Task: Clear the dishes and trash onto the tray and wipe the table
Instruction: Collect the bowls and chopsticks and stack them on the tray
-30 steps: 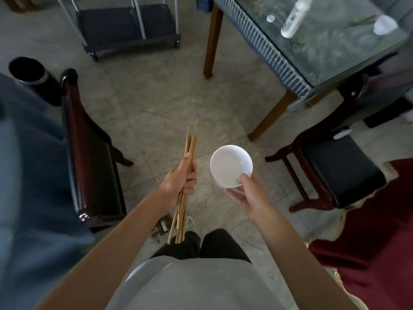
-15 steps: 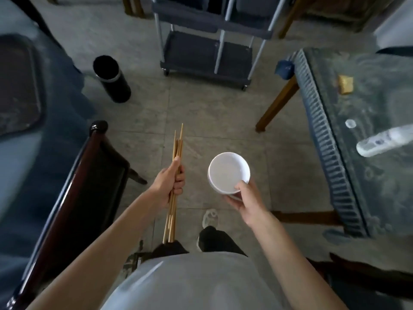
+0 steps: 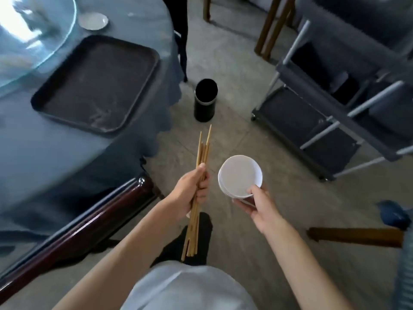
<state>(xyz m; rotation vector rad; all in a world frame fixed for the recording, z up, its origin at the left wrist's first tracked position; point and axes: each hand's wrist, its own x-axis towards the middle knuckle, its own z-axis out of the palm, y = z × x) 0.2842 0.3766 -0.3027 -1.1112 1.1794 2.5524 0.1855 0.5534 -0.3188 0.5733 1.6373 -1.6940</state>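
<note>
My left hand [image 3: 190, 193] grips a bundle of several wooden chopsticks [image 3: 202, 153], tips pointing away from me. In my right hand [image 3: 257, 204] I hold a stack of white bowls [image 3: 240, 175] by the near rim, over the floor. At the upper left a dark empty tray [image 3: 96, 83] lies on the round table with the blue cloth [image 3: 55, 153]. A small white plate [image 3: 93, 21] sits beyond the tray, next to a glass turntable [image 3: 33, 39].
A dark wooden chair back [image 3: 89, 222] stands between me and the table. A black cylindrical bin [image 3: 205, 99] is on the floor ahead. A grey service cart [image 3: 335, 108] is at the right. A wooden table leg [image 3: 355, 237] lies at the right edge.
My view has swung left: the round table and tray have come into sight, and the glass-topped table has slipped out to the right. Both hands keep their loads.
</note>
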